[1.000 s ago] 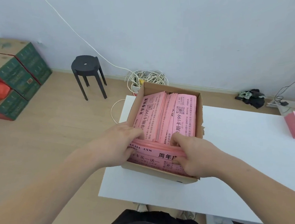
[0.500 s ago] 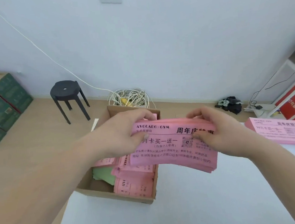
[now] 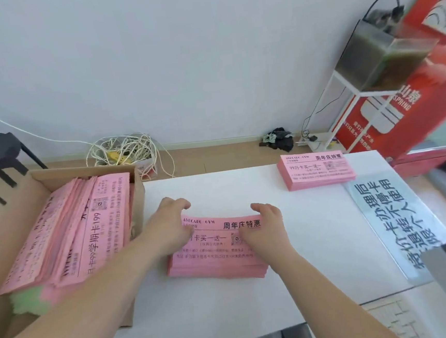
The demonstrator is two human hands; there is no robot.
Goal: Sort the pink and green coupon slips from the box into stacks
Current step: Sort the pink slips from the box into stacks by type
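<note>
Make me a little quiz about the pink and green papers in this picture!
1. True or false: the near pink stack and the far pink stack both lie on the table.
2. Where are the green slips? A in the box; B on the table; C under the far pink stack.
3. Fill in: the left hand and right hand hold the ____ pink stack.
Key: 1 true; 2 A; 3 near.

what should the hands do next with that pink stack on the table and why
Probably let go of the stack of pink paper coupon slips: it already lies flat on the white table, gripped at its ends by the left hand and right hand. More pink slips and pale green slips wait in the brown cardboard box.
</note>
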